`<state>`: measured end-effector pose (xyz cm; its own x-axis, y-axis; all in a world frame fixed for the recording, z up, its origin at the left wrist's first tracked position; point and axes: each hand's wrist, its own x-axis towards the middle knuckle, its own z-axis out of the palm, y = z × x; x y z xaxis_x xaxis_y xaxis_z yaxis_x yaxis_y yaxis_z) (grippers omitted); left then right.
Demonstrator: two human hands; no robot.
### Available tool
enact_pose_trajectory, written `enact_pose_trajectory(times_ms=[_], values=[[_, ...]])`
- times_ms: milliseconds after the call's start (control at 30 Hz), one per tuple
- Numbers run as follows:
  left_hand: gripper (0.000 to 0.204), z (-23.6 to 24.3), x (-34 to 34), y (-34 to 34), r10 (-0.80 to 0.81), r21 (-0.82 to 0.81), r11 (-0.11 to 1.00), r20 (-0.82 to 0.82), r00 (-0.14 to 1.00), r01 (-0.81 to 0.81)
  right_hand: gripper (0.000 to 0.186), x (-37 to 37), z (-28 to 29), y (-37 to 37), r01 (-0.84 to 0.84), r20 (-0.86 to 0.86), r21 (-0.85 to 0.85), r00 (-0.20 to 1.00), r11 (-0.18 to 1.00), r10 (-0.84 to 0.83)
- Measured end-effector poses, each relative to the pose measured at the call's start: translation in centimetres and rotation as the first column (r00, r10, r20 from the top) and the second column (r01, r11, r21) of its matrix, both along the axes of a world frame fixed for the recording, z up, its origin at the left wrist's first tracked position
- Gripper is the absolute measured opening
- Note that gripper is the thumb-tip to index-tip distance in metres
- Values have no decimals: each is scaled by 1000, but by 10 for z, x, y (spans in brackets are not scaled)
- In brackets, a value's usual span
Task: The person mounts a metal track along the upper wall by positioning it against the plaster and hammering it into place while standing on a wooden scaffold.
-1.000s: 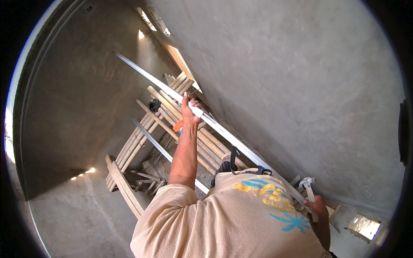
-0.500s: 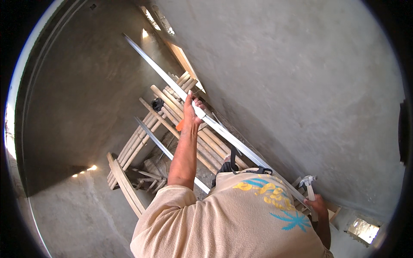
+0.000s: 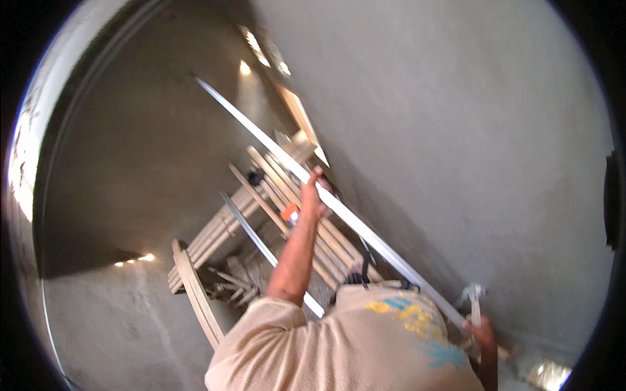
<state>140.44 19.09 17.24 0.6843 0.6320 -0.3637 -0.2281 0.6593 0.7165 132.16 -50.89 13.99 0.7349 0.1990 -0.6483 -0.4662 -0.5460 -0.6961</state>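
A long, pale metal channel [image 3: 385,251] runs slantwise from the upper left down to the lower right, held in the air alongside the wall. My left hand [image 3: 314,197] is closed around it near mid-length, the thumb along its upper side. At the lower right, my right hand [image 3: 482,332] grips the handle of a claw hammer [image 3: 475,302], head upward. The fingers of that hand also meet the channel's lower end; whether they pinch it is blurred. A second metal channel [image 3: 253,234] lies lower, left of my left forearm.
A grey plastered wall [image 3: 469,143] rises close on the right. Below are several wooden poles [image 3: 267,207] laid as a scaffold, with a plank [image 3: 195,296] at the left. Something orange [image 3: 289,212] sits by my left forearm. Light enters through an opening [image 3: 549,375] at the lower right.
The view has shifted and blurred. My left hand and the channel sit farther right and lower in the picture, and the channel's perforated face shows less. Both hands keep their hold.
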Motion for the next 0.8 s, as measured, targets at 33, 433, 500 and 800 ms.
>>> enact_pose_trajectory(times_ms=[33, 433, 500, 800], values=[[21, -2, 2, 5, 18, 33, 999, -2, 1000, -18, 28, 7, 3, 2, -1, -42, 20, 999, 1000, 2], [9, 42, 12, 8, 77, -178, 983, 167, 983, -47, 30, 17, 82, 52, -28, 45, 106, 999, 994, 23], [9, 51, 17, 9, 77, -184, 982, 189, 979, -41, 31, 18, 93, 58, -42, 58, 80, 998, 996, 38], [11, 79, 32, 6, 40, -193, 981, 201, 979, 0, 30, 21, 92, 48, 134, 153, 146, 976, 980, -157]])
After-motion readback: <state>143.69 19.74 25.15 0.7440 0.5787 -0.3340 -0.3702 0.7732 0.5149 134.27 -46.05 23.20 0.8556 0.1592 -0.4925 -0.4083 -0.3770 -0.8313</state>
